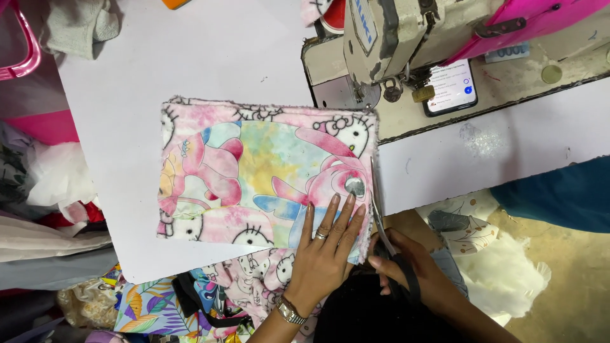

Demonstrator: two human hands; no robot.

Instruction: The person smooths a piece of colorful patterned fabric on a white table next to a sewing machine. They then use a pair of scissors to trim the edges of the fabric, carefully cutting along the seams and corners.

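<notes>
A flat quilted panel of pink cartoon-print fabric (254, 168) lies on the white table (190, 57). My left hand (327, 248) presses flat on its near right corner, fingers spread; it wears a ring and a wristwatch. My right hand (406, 273) grips black-handled scissors (380, 222). Their blades run along the panel's right edge, pointing away from me.
A beige sewing machine (394, 38) stands at the back right with a lit smartphone (450, 86) beside it. More printed fabric (210, 295) hangs over the table's near edge. Cloth piles (44, 184) crowd the left; white stuffing (508, 267) lies on the floor at right.
</notes>
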